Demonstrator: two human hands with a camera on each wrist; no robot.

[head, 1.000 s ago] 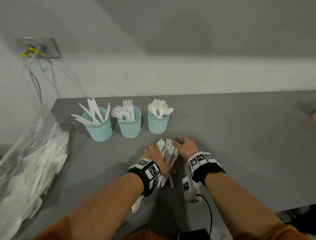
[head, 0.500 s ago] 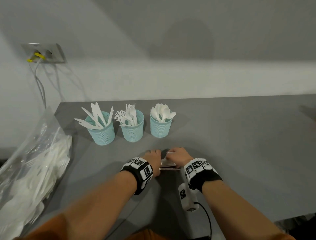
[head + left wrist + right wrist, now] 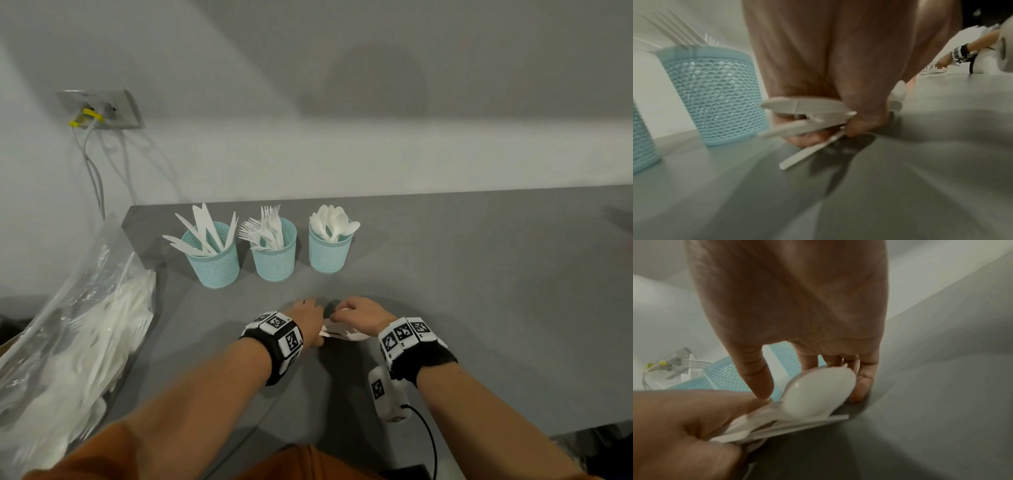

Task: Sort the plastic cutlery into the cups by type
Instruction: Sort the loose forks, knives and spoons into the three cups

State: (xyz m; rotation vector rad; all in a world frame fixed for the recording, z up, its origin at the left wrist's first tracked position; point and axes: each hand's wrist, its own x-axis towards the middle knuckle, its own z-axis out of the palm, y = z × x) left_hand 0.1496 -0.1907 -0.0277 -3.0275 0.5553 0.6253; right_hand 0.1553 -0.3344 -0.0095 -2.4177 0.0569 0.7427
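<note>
Three light-blue mesh cups stand in a row at the back of the grey table: a knife cup (image 3: 214, 262), a fork cup (image 3: 274, 257) and a spoon cup (image 3: 330, 253). In front of them a small bundle of white plastic cutlery (image 3: 342, 334) lies crosswise between my hands. My left hand (image 3: 308, 320) grips the handle ends (image 3: 807, 113) just above the table. At the other end my right hand (image 3: 359, 313) curls its fingers over a spoon bowl (image 3: 818, 394), with fingertips (image 3: 859, 391) down at the tabletop. The rest of the bundle is hidden by my hands.
A clear plastic bag of unsorted white cutlery (image 3: 68, 359) lies off the table's left edge. A wall socket with cables (image 3: 99, 109) is at the upper left. Another person's hand (image 3: 943, 62) shows far off along the table in the left wrist view.
The bundle, which pointed away from me a second ago, now lies crosswise. Both hands have closed in on its ends and drawn slightly toward me.
</note>
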